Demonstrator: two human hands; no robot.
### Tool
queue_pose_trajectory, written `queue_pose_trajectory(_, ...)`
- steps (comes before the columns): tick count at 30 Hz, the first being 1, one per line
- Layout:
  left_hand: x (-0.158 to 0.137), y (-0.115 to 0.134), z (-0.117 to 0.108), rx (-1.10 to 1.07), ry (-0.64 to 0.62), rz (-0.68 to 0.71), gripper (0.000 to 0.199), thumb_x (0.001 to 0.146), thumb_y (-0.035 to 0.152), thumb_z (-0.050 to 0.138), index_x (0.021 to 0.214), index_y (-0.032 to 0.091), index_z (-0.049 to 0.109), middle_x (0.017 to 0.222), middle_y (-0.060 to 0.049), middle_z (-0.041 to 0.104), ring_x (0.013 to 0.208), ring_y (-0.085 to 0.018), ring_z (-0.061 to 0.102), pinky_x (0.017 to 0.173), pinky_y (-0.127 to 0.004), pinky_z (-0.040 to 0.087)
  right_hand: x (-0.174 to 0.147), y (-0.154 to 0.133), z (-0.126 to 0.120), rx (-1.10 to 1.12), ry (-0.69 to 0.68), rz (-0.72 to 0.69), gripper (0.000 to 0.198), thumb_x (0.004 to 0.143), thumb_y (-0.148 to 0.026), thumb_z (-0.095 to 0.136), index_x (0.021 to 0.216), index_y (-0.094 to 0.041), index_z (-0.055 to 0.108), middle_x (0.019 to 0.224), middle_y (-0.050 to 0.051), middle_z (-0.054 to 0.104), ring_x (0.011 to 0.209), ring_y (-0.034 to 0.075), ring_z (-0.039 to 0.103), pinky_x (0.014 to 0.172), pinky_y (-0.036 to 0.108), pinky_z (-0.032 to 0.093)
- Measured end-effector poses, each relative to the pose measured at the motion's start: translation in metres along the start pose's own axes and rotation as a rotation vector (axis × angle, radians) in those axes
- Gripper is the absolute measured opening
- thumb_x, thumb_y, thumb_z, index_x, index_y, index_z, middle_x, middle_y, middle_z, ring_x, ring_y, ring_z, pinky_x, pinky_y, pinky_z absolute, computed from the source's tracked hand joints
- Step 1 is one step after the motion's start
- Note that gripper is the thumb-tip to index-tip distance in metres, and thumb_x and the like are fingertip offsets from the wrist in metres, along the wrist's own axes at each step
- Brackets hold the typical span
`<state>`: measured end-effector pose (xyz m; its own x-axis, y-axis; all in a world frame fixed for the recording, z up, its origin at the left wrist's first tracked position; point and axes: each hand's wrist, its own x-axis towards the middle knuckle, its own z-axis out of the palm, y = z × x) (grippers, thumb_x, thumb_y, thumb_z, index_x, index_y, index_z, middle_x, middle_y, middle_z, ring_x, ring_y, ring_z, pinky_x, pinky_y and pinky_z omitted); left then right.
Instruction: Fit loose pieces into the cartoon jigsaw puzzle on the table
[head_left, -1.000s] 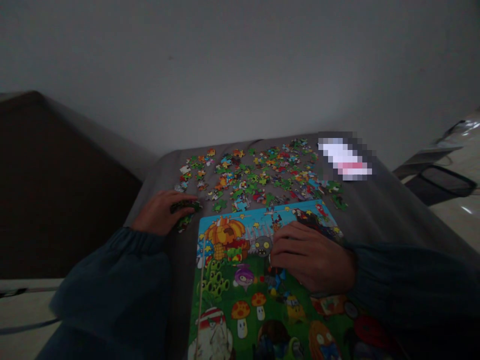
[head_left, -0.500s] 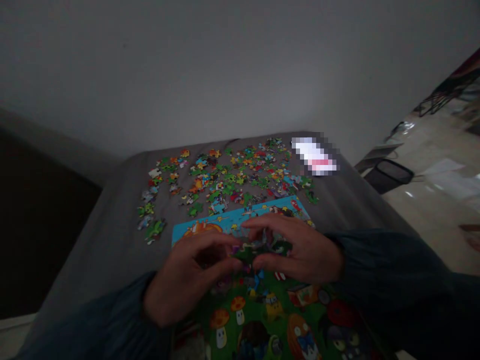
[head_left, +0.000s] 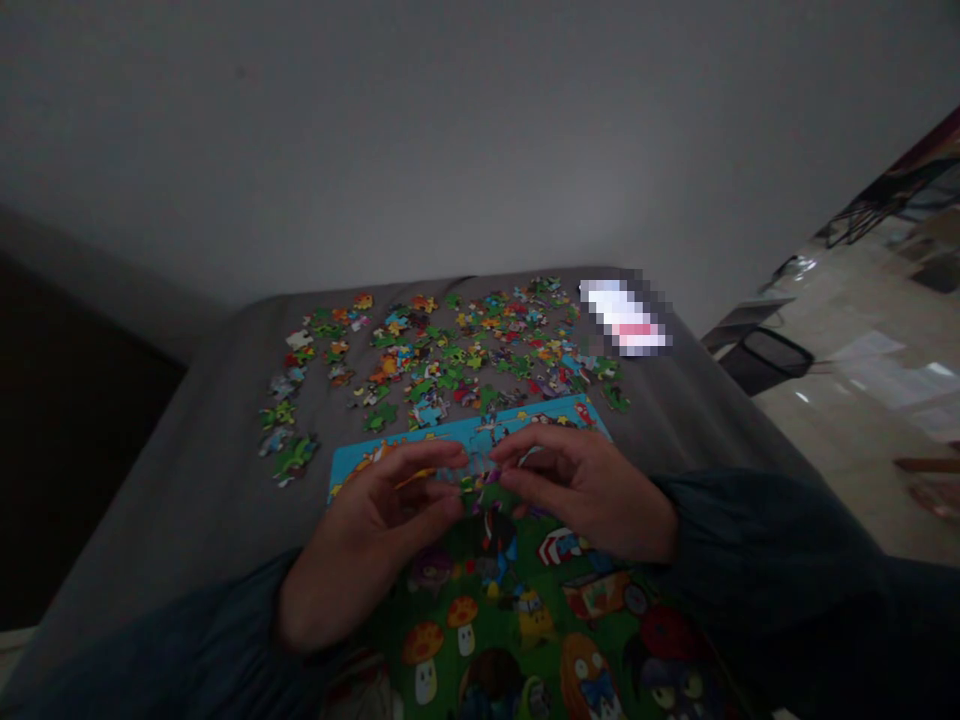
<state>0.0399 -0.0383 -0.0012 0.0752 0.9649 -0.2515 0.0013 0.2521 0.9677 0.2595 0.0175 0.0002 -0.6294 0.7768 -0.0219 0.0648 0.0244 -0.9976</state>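
Note:
A cartoon picture puzzle (head_left: pixel 517 590), blue along its far edge and green below, lies in front of me with mushroom and zombie figures on it. Over its upper part, my right hand (head_left: pixel 600 490) pinches a small puzzle piece (head_left: pixel 491 492), green with a bit of purple, between thumb and fingers. My left hand (head_left: pixel 360 550) is just to the left of that piece, thumb and fingers apart. Dim light and blur hide whether the left fingertips touch it. Both hands hover close to the picture surface.
Many loose puzzle pieces (head_left: pixel 450 360) are spread over the grey cloth (head_left: pixel 232 430) beyond the picture. A lit phone (head_left: pixel 622 318), blurred out, rests at the far right. A pale wall (head_left: pixel 420 130) stands behind. Papers (head_left: pixel 870 345) lie lower down at right.
My hands have drawn slightly apart at the fingertips, the left one moving a little left. The right fingers have closed together on the puzzle piece. The whole view has shifted slightly.

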Motion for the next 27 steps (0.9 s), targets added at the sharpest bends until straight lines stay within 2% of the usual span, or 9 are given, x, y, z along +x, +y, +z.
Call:
queue_pose_trajectory(2, -0.0002, -0.0013, -0.0001, 0.010, 0.010, 0.015, 0.044, 0.073, 0.037, 0.085, 0.114, 0.029, 0.072, 0.116, -0.006, 0.075, 0.090, -0.022, 0.073, 0.076, -0.033, 0.063, -0.0004, 0.0015, 0.0006, 0.000, 0.000, -0.018, 0.019, 0.091, -0.022, 0.064, 0.110, -0.020, 0.064, 0.089, 0.000, 0.066, 0.076, 0.012, 0.070, 0.069, 0.027, 0.063)
queue_pose_trajectory(5, -0.0006, -0.0014, 0.0001, 0.039, -0.005, 0.002, 0.051, 0.073, 0.040, 0.083, 0.122, 0.028, 0.071, 0.120, -0.008, 0.075, 0.094, -0.025, 0.073, 0.083, -0.038, 0.063, -0.0014, 0.0039, 0.0014, -0.017, -0.004, -0.045, 0.023, 0.091, -0.018, 0.063, 0.114, -0.021, 0.061, 0.092, -0.001, 0.065, 0.079, 0.012, 0.070, 0.074, 0.028, 0.063)
queue_pose_trajectory(10, -0.0008, -0.0014, 0.0008, -0.008, -0.002, -0.006, 0.050, 0.072, 0.041, 0.084, 0.119, 0.029, 0.072, 0.112, -0.007, 0.077, 0.097, -0.026, 0.073, 0.084, -0.038, 0.063, -0.0024, 0.0057, 0.0018, -0.043, -0.001, -0.062, 0.031, 0.088, -0.014, 0.067, 0.117, -0.022, 0.060, 0.094, -0.001, 0.064, 0.081, 0.012, 0.069, 0.079, 0.029, 0.061)
queue_pose_trajectory(14, 0.0010, -0.0029, 0.0007, -0.001, 0.037, 0.035, 0.033, 0.071, 0.038, 0.085, 0.101, 0.028, 0.076, 0.093, -0.003, 0.077, 0.083, -0.021, 0.071, 0.073, -0.031, 0.061, -0.0022, 0.0066, 0.0017, -0.005, -0.020, 0.002, 0.037, 0.086, -0.016, 0.070, 0.121, -0.021, 0.060, 0.089, -0.002, 0.060, 0.078, 0.012, 0.066, 0.078, 0.030, 0.060)
queue_pose_trajectory(17, 0.0020, -0.0027, 0.0010, -0.013, 0.072, 0.070, 0.030, 0.070, 0.035, 0.086, 0.097, 0.029, 0.076, 0.085, 0.000, 0.074, 0.076, -0.018, 0.068, 0.069, -0.028, 0.059, -0.0023, 0.0074, 0.0024, 0.035, -0.073, 0.086, 0.042, 0.084, -0.016, 0.072, 0.124, -0.021, 0.061, 0.086, -0.003, 0.060, 0.074, 0.011, 0.065, 0.075, 0.029, 0.058)
queue_pose_trajectory(20, 0.0010, -0.0001, 0.0021, -0.021, 0.062, 0.069, 0.024, 0.070, 0.033, 0.086, 0.091, 0.030, 0.075, 0.085, 0.001, 0.073, 0.078, -0.017, 0.069, 0.069, -0.026, 0.058, -0.0023, 0.0076, 0.0042, 0.068, -0.135, 0.141, 0.026, 0.083, -0.021, 0.073, 0.108, -0.019, 0.066, 0.081, -0.004, 0.062, 0.070, 0.010, 0.063, 0.069, 0.026, 0.055)
queue_pose_trajectory(23, -0.0008, 0.0022, 0.0031, 0.013, 0.035, 0.062, 0.020, 0.068, 0.032, 0.085, 0.084, 0.028, 0.074, 0.084, 0.000, 0.072, 0.080, -0.018, 0.070, 0.070, -0.026, 0.059, -0.0021, 0.0071, 0.0062, 0.070, -0.153, 0.124, 0.011, 0.085, -0.026, 0.072, 0.091, -0.018, 0.067, 0.080, -0.003, 0.063, 0.069, 0.011, 0.062, 0.065, 0.025, 0.052)
queue_pose_trajectory(27, -0.0012, 0.0009, 0.0038, 0.062, 0.027, 0.065, 0.022, 0.068, 0.034, 0.085, 0.086, 0.028, 0.073, 0.087, -0.001, 0.071, 0.082, -0.020, 0.070, 0.069, -0.027, 0.060, -0.0022, 0.0068, 0.0072, 0.009, -0.139, 0.074, 0.007, 0.086, -0.025, 0.069, 0.088, -0.018, 0.069, 0.081, -0.002, 0.062, 0.072, 0.011, 0.061, 0.065, 0.025, 0.050)
